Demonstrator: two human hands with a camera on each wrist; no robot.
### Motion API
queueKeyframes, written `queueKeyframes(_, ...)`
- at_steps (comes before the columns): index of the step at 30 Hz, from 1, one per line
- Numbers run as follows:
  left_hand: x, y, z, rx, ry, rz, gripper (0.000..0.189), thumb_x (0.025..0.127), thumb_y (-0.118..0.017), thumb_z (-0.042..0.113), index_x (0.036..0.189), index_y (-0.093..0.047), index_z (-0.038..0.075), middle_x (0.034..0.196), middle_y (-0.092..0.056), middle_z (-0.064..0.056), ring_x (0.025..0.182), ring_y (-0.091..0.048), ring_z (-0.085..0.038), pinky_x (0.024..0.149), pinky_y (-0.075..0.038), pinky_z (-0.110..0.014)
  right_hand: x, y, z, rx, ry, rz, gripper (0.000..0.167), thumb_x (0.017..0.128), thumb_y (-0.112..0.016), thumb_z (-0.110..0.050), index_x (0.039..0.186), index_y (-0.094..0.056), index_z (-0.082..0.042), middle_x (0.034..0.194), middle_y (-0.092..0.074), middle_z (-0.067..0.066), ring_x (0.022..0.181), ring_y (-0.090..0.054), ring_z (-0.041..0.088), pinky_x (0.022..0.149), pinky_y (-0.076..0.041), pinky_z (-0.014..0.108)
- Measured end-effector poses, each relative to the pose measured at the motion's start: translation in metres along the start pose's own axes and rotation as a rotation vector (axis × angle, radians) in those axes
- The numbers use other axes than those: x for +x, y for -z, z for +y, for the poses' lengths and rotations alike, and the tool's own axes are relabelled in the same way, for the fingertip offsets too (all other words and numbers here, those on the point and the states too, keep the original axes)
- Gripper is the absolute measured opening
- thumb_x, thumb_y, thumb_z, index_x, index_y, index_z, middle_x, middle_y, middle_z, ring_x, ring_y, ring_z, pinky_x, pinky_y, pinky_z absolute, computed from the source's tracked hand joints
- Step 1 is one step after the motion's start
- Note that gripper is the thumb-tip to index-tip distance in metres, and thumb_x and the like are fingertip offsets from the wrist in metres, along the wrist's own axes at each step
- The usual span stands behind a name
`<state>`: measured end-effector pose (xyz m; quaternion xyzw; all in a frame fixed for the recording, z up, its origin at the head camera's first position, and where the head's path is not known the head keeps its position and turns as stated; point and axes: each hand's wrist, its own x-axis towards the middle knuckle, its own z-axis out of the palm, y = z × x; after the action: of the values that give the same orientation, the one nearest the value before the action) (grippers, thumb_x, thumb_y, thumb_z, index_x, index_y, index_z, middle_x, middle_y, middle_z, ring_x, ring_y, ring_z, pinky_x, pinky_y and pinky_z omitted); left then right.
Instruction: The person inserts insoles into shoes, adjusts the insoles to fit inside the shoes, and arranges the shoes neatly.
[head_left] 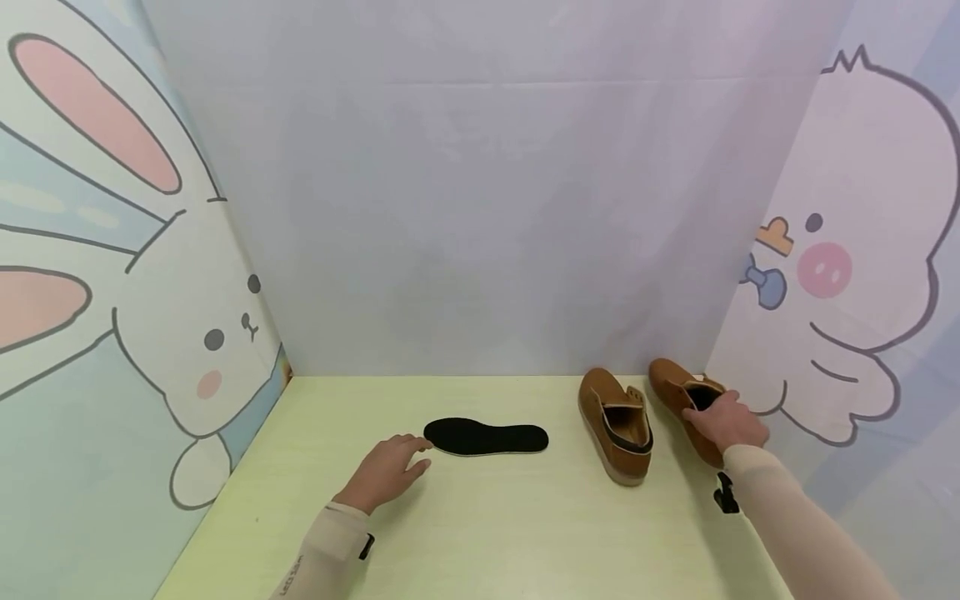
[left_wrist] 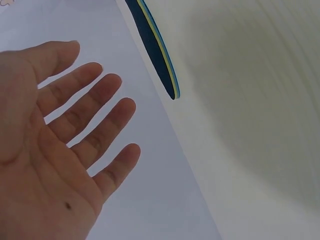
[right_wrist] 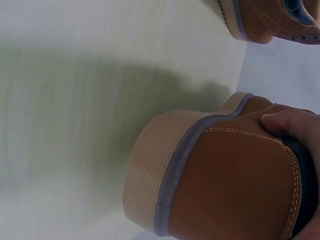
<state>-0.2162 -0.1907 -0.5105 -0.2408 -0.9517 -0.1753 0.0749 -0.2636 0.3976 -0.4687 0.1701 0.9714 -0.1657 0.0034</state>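
A brown leather shoe point(head_left: 669, 379) stands at the table's far right, and my right hand point(head_left: 727, 422) grips it by the collar. In the right wrist view, the thumb lies over the dark padded edge of this shoe point(right_wrist: 230, 175), with the heel toward the camera. Its mate, a second brown shoe point(head_left: 602, 408), stands just to the left, toe toward the back wall. A black insole point(head_left: 487, 438) lies flat near the middle of the table. My left hand point(head_left: 384, 472) hovers by the insole's left end with fingers spread, and its palm point(left_wrist: 60, 135) holds nothing.
The pale yellow-green table point(head_left: 510, 525) meets a plain grey-white backdrop point(head_left: 480, 233) behind the insole and shoes. A rabbit-print panel point(head_left: 172, 333) borders the left side. Another cartoon panel point(head_left: 862, 333) rises close beside the right-hand shoe.
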Motion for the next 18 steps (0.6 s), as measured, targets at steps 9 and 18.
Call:
queueKeyframes(9,0.002,0.001,0.003,-0.036,-0.007,-0.009,0.027,0.097,-0.071,0.02,0.122,-0.07,0.009,0.119,-0.069,-0.009,0.111,-0.065,-0.031,0.094,-0.052,-0.048,-0.002,-0.007,0.011,0.024,-0.025,-0.047,0.108,0.089,-0.061,-0.062,0.132,-0.023,0.03,0.099,-0.057,0.043,0.085,-0.063,0.052,0.068,-0.049,0.058)
queueKeyframes(18,0.002,-0.006,0.004,-0.024,0.01,-0.022,0.026,0.097,-0.071,0.021,0.121,-0.071,0.01,0.121,-0.069,-0.009,0.114,-0.064,-0.031,0.096,-0.051,-0.049,-0.002,-0.012,0.015,0.056,-0.048,-0.123,0.128,0.085,-0.056,-0.077,0.141,-0.013,0.03,0.107,-0.054,0.047,0.091,-0.061,0.056,0.071,-0.049,0.058)
